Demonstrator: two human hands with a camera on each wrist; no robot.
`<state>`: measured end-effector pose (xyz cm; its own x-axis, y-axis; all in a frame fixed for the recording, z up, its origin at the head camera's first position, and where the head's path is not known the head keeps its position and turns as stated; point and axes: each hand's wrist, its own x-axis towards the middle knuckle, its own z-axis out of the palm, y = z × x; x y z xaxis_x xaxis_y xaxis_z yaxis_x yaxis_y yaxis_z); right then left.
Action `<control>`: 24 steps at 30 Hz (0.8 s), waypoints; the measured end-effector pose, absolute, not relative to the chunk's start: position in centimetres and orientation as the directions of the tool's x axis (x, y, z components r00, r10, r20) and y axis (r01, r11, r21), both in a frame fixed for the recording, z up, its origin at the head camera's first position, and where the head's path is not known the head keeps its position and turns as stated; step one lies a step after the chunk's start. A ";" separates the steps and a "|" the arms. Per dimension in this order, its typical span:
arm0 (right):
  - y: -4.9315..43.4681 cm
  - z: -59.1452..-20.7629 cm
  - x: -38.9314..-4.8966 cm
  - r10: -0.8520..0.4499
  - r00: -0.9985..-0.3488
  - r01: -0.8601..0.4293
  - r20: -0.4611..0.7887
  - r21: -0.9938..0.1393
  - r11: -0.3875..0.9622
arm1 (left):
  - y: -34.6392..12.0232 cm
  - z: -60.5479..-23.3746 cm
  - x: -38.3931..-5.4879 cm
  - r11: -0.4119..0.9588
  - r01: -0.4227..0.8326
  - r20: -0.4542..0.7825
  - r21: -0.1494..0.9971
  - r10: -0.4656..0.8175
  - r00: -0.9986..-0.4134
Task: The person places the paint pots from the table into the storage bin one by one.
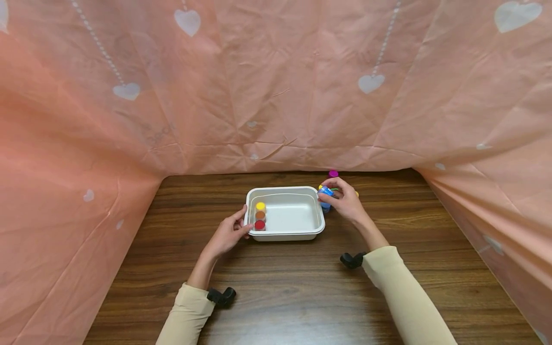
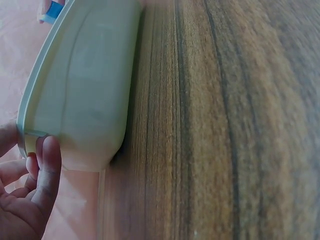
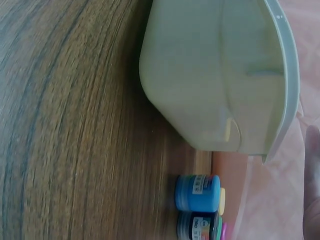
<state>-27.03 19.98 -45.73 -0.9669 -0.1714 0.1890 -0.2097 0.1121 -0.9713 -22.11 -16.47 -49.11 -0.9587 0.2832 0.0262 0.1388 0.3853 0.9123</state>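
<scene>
A white plastic tub point(image 1: 285, 237) stands on the table. My left hand point(image 1: 228, 232) grips its left end, thumb at the rim and fingers against the outer wall; the left wrist view shows those fingers point(image 2: 49, 160) up close. Inside, along the left end, three small paint pots form a row: yellow point(image 1: 260, 206), brown point(image 1: 260, 216) and red point(image 1: 259, 225). At the tub's right rim my right hand point(image 1: 345, 201) pinches a blue paint pot point(image 1: 326, 191), tilted, between thumb and fingers. The right wrist view catches only part of this hand point(image 3: 312, 190), at its edge.
Beyond the tub's right end, more paint pots cluster on the table: a blue one point(image 3: 197, 193), a dark one point(image 3: 192, 226) with a green lid, and a magenta one point(image 1: 333, 174), partly behind my right hand. A pink curtain point(image 1: 280, 96) encloses the back and sides of the wooden table point(image 1: 284, 292).
</scene>
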 end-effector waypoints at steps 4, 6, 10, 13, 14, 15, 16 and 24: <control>19.5 -45.7 -27.1 -0.175 -0.968 -0.205 0.182 -0.971 0.125 | -16.4 -49.0 -22.1 0.391 0.145 0.032 0.909 0.281 -0.959; 19.3 -45.6 -27.1 -0.177 -0.968 -0.206 0.180 -0.968 0.141 | -16.4 -49.0 -22.1 0.388 0.140 0.029 0.911 0.278 -0.960; 18.8 -45.5 -27.2 -0.181 -0.966 -0.214 0.184 -0.963 0.163 | -16.4 -49.0 -22.1 0.386 0.127 0.016 0.914 0.278 -0.960; 18.3 -45.5 -27.2 -0.193 -0.961 -0.233 0.199 -0.957 0.171 | -16.3 -49.0 -22.1 0.382 0.123 0.012 0.916 0.279 -0.960; 18.2 -45.5 -27.3 -0.194 -0.959 -0.241 0.206 -0.955 0.174 | -16.3 -49.0 -22.1 0.381 0.122 0.012 0.917 0.278 -0.960; 18.0 -45.4 -27.3 -0.198 -0.957 -0.247 0.212 -0.953 0.175 | -16.3 -49.0 -22.1 0.381 0.126 0.016 0.916 0.280 -0.960; 17.8 -45.4 -27.3 -0.202 -0.955 -0.253 0.216 -0.951 0.179 | -16.4 -49.0 -22.1 0.381 0.131 0.019 0.915 0.282 -0.959; 16.5 -45.5 -27.5 -0.217 -0.951 -0.268 0.220 -0.937 0.226 | -16.5 -49.0 -22.1 0.385 0.138 0.027 0.913 0.280 -0.960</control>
<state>-27.53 16.46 -45.50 -0.9512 -0.2168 0.2197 -0.2678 0.2258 -0.9366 -22.10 -16.46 -49.03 -0.9597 0.2797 0.0267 0.1376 0.3850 0.9126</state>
